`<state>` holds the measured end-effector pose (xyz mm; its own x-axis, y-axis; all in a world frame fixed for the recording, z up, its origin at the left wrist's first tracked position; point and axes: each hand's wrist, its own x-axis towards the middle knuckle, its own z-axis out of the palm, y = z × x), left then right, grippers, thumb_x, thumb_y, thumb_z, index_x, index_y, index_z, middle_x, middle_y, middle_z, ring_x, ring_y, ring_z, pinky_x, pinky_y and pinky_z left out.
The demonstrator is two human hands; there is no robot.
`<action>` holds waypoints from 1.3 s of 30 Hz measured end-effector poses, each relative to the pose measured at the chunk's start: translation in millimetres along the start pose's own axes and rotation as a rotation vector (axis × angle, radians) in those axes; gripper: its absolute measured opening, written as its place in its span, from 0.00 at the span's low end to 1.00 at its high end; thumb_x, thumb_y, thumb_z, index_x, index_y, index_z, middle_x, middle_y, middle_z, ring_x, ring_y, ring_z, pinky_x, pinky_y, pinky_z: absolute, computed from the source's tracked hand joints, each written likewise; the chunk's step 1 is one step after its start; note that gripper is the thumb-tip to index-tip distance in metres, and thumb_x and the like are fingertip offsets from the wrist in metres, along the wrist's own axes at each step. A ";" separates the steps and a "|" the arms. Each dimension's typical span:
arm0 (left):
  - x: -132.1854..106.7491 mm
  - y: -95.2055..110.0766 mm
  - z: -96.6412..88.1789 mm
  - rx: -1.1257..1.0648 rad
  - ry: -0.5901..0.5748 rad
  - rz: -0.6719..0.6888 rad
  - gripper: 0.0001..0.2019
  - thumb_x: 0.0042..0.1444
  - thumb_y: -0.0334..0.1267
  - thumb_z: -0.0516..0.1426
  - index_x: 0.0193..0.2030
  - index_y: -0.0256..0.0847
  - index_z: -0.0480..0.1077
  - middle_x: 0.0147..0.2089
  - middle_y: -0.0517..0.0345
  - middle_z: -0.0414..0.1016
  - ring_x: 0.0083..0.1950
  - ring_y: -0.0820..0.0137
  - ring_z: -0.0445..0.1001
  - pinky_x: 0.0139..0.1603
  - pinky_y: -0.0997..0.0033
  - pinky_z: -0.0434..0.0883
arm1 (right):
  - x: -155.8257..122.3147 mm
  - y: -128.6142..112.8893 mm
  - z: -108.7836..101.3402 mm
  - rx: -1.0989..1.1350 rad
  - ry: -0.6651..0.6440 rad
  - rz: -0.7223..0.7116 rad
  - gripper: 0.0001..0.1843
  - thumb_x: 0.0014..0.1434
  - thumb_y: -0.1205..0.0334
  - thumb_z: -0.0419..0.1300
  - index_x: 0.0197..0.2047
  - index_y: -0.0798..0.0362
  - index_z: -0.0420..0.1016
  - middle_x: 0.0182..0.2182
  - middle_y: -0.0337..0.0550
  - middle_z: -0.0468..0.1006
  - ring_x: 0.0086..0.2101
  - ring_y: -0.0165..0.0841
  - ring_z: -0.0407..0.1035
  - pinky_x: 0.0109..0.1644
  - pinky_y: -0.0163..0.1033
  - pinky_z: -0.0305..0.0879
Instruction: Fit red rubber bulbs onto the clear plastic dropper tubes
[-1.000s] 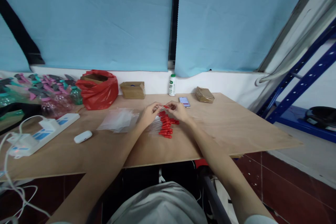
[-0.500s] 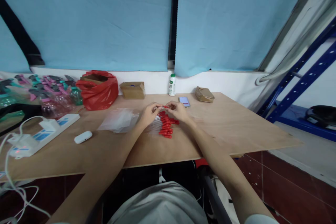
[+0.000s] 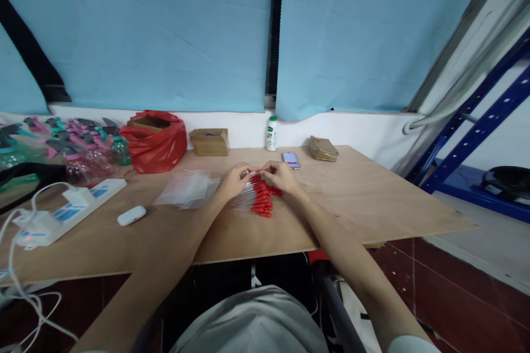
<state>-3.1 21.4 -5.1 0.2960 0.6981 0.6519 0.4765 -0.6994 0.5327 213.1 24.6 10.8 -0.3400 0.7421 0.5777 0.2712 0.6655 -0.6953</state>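
Above the far end of a pile, my left hand (image 3: 237, 181) and my right hand (image 3: 283, 176) face each other, fingertips almost meeting. Both are closed in a pinch on a small slim red-ended piece (image 3: 258, 171), mostly covered by the fingers. Beneath them lies a fanned pile of slim red-ended sticks (image 3: 261, 198), red ends to the right and pale, see-through shafts to the left. Their exact kind is too small to tell. Flat clear plastic bags (image 3: 186, 190) are stacked left of my left forearm.
Along the back stand a red plastic bag (image 3: 159, 146), an open cardboard box (image 3: 210, 142), a white bottle (image 3: 271, 134), a phone (image 3: 291, 160) and a brown packet (image 3: 323, 149). On the left are a power strip (image 3: 74, 210), a white earphone case (image 3: 131, 215) and several spray bottles (image 3: 80, 162).
My fingertips have drawn slightly closer around the small red-ended piece, which shows less now. The pile and the bags stay where they were.
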 end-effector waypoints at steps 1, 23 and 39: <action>-0.3 0.2 -0.5 0.001 -0.010 0.003 0.13 0.65 0.46 0.56 0.43 0.42 0.79 0.41 0.55 0.78 0.41 0.67 0.74 0.43 0.68 0.68 | -0.2 -1.0 0.2 -0.007 0.000 0.004 0.10 0.60 0.58 0.64 0.38 0.56 0.81 0.31 0.44 0.83 0.30 0.32 0.75 0.35 0.35 0.67; -0.4 10.8 -4.3 0.041 -0.083 0.029 0.12 0.66 0.44 0.56 0.45 0.42 0.79 0.41 0.55 0.77 0.38 0.68 0.71 0.42 0.68 0.67 | -0.9 2.2 1.0 -0.041 -0.022 -0.001 0.12 0.63 0.55 0.61 0.37 0.55 0.78 0.29 0.41 0.80 0.28 0.30 0.70 0.34 0.34 0.63; -1.0 16.1 -6.9 0.050 -0.047 0.051 0.11 0.65 0.43 0.57 0.43 0.42 0.79 0.39 0.55 0.77 0.38 0.68 0.71 0.42 0.68 0.67 | -1.2 4.6 -0.3 0.064 -0.023 0.061 0.14 0.59 0.52 0.64 0.38 0.56 0.80 0.31 0.43 0.81 0.30 0.32 0.72 0.36 0.35 0.66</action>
<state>-1.4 8.4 6.6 0.3591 0.6693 0.6505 0.4999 -0.7265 0.4715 215.0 26.8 7.0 -0.3458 0.7784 0.5240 0.2342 0.6124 -0.7551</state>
